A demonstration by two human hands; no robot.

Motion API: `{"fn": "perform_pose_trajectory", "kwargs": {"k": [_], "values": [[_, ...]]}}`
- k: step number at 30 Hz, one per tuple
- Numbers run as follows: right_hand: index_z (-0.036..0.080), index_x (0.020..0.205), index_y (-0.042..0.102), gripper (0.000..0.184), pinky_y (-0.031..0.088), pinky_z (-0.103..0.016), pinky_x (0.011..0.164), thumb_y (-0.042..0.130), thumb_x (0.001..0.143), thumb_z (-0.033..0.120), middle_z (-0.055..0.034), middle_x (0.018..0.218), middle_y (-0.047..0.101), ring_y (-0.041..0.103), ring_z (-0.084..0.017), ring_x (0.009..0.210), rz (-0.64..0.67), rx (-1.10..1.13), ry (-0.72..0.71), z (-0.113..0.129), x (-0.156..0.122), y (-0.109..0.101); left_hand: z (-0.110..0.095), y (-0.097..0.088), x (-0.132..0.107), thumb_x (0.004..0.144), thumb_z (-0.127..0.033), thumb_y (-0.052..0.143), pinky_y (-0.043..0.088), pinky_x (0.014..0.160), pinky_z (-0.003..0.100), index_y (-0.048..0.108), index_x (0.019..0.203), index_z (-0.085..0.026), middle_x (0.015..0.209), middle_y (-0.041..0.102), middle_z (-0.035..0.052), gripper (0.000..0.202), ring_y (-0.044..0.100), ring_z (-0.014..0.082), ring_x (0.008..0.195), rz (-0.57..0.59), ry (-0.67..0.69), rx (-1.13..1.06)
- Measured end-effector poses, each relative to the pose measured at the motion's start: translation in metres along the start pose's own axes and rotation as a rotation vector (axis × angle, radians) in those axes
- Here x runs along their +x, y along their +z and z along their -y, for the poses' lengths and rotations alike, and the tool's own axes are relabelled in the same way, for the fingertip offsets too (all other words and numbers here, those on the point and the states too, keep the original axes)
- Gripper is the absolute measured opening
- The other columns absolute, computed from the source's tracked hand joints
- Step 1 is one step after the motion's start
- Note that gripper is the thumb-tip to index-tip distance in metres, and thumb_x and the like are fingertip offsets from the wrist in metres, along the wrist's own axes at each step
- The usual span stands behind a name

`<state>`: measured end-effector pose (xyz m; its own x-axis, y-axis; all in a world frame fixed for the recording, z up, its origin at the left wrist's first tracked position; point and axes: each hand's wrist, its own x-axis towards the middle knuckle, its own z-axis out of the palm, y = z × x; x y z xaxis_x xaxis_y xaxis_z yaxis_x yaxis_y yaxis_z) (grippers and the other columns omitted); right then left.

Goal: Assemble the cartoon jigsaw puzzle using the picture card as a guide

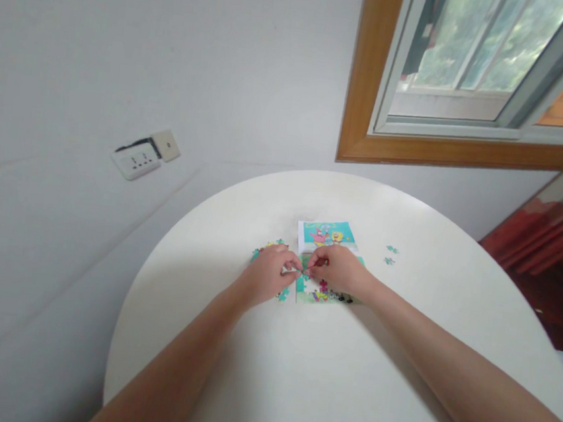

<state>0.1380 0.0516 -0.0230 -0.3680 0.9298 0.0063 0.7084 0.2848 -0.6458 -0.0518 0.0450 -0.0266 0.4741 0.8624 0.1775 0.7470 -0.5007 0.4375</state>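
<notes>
A partly assembled jigsaw puzzle [309, 298] lies on the round white table, with coloured pieces along its near side and a pale gap in its middle. At its upper left, my right hand [338, 267] pinches a small teal puzzle piece [305, 266] and hides part of the puzzle. My left hand [271, 273] comes in from the left, its thumb and fingertips closed at the same small piece. Under and around the left hand are several loose puzzle pieces [282, 295], partly covered. Just beyond the puzzle is a picture card [329, 233] with cartoon figures on teal.
Two loose teal pieces [391, 255] lie apart on the right of the white table [344, 389]. Its far edge is close to the wall, which has a socket [137, 160] and a wood-framed window [360, 142]. A red curtain [548, 230] hangs at right.
</notes>
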Motion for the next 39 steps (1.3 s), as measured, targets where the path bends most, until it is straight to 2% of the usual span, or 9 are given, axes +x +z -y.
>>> {"fn": "perform_pose_trajectory", "kwargs": {"k": [15,21,29,39], "values": [[0.022,0.071,0.069,0.009,0.034,-0.021,0.058,0.062,0.072,0.027,0.0017,0.069,0.068,0.057,-0.012,0.064,-0.038,-0.153,-0.007,0.006,-0.003,0.000,0.005,0.004,0.001,0.077,-0.020,0.061,0.045,0.080,0.030,0.067,0.086,-0.019,0.082,0.061,0.0031,0.011,0.057,0.0171,0.085,-0.011,0.015,-0.004],[0.021,0.076,0.071,0.017,0.035,-0.021,0.060,0.055,0.078,0.027,0.0005,0.075,0.069,0.056,-0.011,0.065,-0.036,-0.125,-0.002,0.001,0.000,-0.010,0.002,0.002,-0.001,0.077,-0.018,0.061,0.045,0.079,0.029,0.067,0.086,-0.018,0.083,0.061,0.0037,0.011,0.058,0.0166,0.083,-0.015,0.013,-0.008],[0.022,0.078,0.073,0.013,0.036,-0.021,0.060,0.062,0.072,0.026,-0.0006,0.077,0.069,0.056,-0.012,0.068,0.059,-0.175,0.018,0.001,0.000,-0.014,-0.001,0.002,0.000,0.079,-0.021,0.060,0.044,0.081,0.029,0.067,0.084,-0.017,0.083,0.062,0.0042,0.009,0.058,0.0175,0.085,-0.029,0.005,0.015],[0.022,0.075,0.072,0.012,0.037,-0.021,0.060,0.060,0.074,0.024,-0.0006,0.075,0.070,0.058,-0.013,0.067,0.071,-0.217,0.004,0.003,-0.002,-0.011,-0.009,0.001,0.001,0.076,-0.023,0.064,0.044,0.081,0.030,0.067,0.082,-0.018,0.083,0.063,0.0037,0.008,0.059,0.0182,0.086,-0.017,-0.046,0.070]]}}
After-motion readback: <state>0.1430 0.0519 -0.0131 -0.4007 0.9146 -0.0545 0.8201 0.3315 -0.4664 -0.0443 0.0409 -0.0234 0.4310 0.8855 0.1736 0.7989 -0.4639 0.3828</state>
